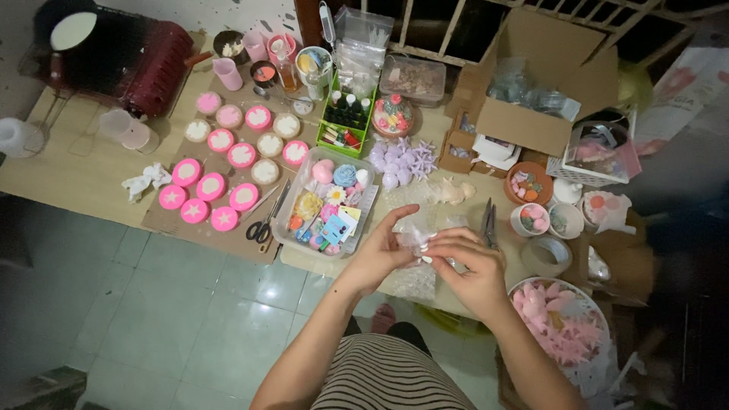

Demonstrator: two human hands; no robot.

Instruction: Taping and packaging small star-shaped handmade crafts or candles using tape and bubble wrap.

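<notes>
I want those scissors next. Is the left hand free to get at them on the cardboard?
Probably, once it lets go: the left hand is pinching a small clear plastic bag with the right hand. The scissors lie uncovered left of the clear bin, nothing across the way.

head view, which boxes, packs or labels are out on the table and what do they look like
Cardboard box: back right, open, brown, clear packets inside.
Clear tub: centre, rectangular, full of colourful pieces and small cards.
Green tray: behind the tub, holds small bottles.
Lidded clear box: back centre, brownish contents.
Clear bag: small, between both hands.
</notes>
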